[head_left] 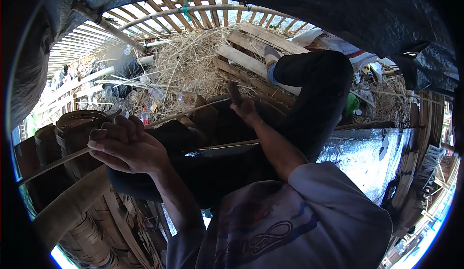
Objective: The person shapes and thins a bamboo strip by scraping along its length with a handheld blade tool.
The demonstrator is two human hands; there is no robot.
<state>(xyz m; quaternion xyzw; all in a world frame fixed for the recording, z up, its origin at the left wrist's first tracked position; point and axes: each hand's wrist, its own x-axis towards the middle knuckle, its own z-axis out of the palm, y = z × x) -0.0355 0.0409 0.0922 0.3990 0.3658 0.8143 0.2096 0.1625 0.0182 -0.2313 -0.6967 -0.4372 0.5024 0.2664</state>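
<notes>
My left hand (126, 146) is closed around a thin bamboo strip (53, 165), which sticks out past the fingers to the lower left. On the other side the strip slants up toward my right hand (246, 110). That hand is wrapped round a short wooden handle (234, 92) pointing up and away from me. What the handle belongs to cannot be made out; no blade shows clearly. The strip's far end passes close to the right hand, but whether they touch is unclear. Both hands are above my dark-trousered legs (309, 90).
Straw and shavings (188, 66) cover the ground ahead, beside wooden planks (246, 59). A slatted bamboo fence (212, 15) curves behind. Rolled bamboo strips (79, 124) and a thick bamboo pole (72, 204) are at left. Dark plastic sheeting (290, 1) hangs overhead; shiny sheeting (367, 158) lies right.
</notes>
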